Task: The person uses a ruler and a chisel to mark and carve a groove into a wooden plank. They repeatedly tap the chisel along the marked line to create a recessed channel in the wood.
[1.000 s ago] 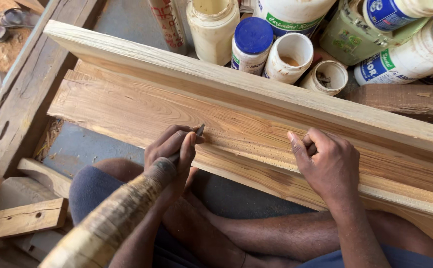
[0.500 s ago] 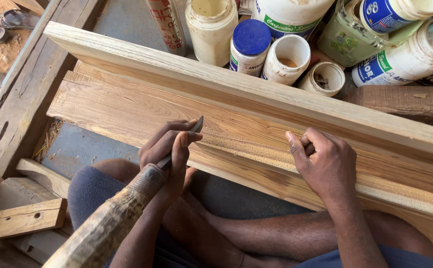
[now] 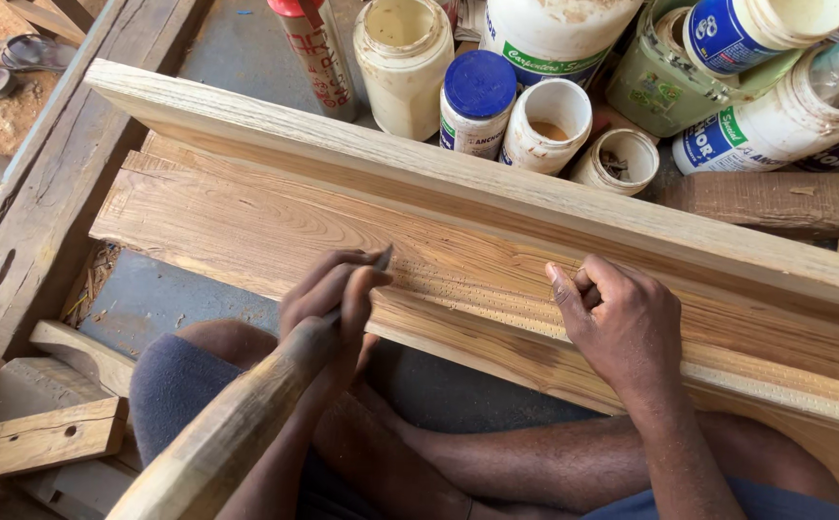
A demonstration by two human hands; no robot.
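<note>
Gripping a wooden-handled chisel [image 3: 246, 424], the left hand [image 3: 328, 299] sets its tip on the plank's [image 3: 227, 221] near edge, the clenched right hand [image 3: 621, 323] steadying alongside.

A woodworking shop: planed timber boards [image 3: 496, 241], offcuts [image 3: 39, 438] at near left, glue tubs [image 3: 554, 34] ranged along the far side.

Bare forearms, bare legs, blue-grey shorts [image 3: 174, 385]
</note>
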